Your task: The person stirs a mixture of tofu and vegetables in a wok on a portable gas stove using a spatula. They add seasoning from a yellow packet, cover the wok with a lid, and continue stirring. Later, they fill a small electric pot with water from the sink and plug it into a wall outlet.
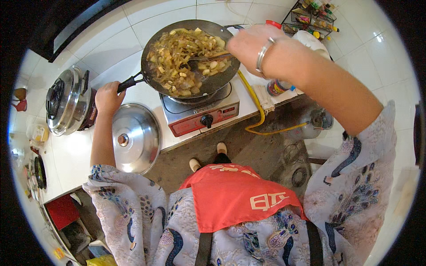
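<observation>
My left hand (pixel 108 95) is wrapped round the black handle (pixel 129 83) of a dark wok (pixel 222 73). The wok sits on a gas stove (pixel 199 116) with a red front and a black knob. Sliced food (pixel 177 57), with pale cubes and brownish strips, lies in it. Above the wok's right rim, my right hand (pixel 248 42), with a silver bangle at the wrist, is closed on the wooden handle of a spatula (pixel 211 56). The spatula's far end reaches into the food and is partly hidden there.
A metal lid (pixel 137 137) lies on the counter below my left hand. At the left stands an electric pressure cooker (pixel 69 99). A yellow hose (pixel 257 106) runs to a gas cylinder (pixel 313 122) under the counter. A jar (pixel 278 87) and a bottle rack (pixel 310 20) are at the right.
</observation>
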Tool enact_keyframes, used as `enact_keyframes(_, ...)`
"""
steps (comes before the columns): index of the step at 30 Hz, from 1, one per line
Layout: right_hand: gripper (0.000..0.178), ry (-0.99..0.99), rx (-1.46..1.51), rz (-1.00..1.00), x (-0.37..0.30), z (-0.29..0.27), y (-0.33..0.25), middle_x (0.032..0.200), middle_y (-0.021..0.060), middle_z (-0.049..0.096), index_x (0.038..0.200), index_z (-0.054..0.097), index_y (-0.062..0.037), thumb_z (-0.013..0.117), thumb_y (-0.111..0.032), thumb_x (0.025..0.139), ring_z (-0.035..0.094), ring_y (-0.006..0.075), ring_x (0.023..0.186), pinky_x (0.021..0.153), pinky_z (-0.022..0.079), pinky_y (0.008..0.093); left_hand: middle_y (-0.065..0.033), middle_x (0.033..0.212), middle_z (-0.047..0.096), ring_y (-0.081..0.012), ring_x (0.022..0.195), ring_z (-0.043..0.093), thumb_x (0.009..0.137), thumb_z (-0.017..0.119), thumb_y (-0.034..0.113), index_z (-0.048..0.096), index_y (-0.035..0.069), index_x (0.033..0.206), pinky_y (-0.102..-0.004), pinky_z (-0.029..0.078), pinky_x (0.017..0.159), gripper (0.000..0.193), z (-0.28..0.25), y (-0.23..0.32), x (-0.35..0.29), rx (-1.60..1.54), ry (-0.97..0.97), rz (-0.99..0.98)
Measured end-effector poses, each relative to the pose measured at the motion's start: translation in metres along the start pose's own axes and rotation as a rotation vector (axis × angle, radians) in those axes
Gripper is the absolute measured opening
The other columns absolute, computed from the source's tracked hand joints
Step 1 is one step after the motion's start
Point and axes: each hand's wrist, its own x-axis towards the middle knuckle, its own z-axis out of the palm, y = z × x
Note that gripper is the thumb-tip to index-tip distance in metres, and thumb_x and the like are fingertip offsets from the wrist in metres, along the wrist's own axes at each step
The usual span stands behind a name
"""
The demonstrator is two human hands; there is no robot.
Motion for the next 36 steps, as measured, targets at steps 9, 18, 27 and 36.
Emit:
enact_keyframes(9, 0.018, -0.176, -0.1, 0.072, 0.013, -0.038, 0.007, 0.091, 0.0209, 0.065, 0.084, 0.067, 0.0026, 0.062, 0.006, 0.067, 0.065, 0.0324, 0.086, 0.072, 0.053, 0.0377, -0.0087, 0.074, 0.061, -0.0293, 0.071, 0.06, 0.073, 0.068, 0.025, 0.061, 0.009, 0.084, -0.0412, 0.048, 0.065, 0.021, 0.013, 0.012, 0.026, -0.101, 0.063, 0.073)
enact_keyframes(18, 0.021, -0.163, -0.042, 0.043, 0.022, -0.034, 0.008, 0.092, 0.0212, 0.064, 0.088, 0.067, 0.0008, 0.061, 0.006, 0.068, 0.064, 0.0336, 0.088, 0.074, 0.053, 0.0386, -0.0085, 0.073, 0.06, -0.0285, 0.071, 0.059, 0.072, 0.068, 0.024, 0.061, 0.009, 0.083, -0.0415, 0.047, 0.063, 0.02, 0.01, 0.003, 0.013, -0.04, 0.038, 0.038)
enact_keyframes(27, 0.031, -0.36, -0.042, -0.028, 0.005, -0.021, 0.03, 0.088, 0.0198, 0.063, 0.101, 0.062, -0.0056, 0.053, 0.004, 0.073, 0.062, 0.0344, 0.087, 0.076, 0.049, 0.0409, -0.0082, 0.073, 0.059, -0.0287, 0.071, 0.059, 0.071, 0.068, 0.024, 0.059, 0.009, 0.079, -0.0414, 0.047, 0.064, 0.019, 0.011, 0.013, 0.028, -0.087, 0.08, 0.043)
enact_keyframes(36, 0.039, -0.283, 0.061, -0.087, -0.045, -0.025, 0.05, 0.082, 0.0181, 0.062, 0.108, 0.062, -0.0125, 0.057, -0.002, 0.071, 0.06, 0.0349, 0.083, 0.073, 0.047, 0.0442, -0.0074, 0.074, 0.059, -0.028, 0.074, 0.058, 0.072, 0.067, 0.022, 0.057, 0.009, 0.078, -0.0413, 0.046, 0.066, 0.018, 0.002, 0.015, 0.024, -0.108, 0.045, 0.015)
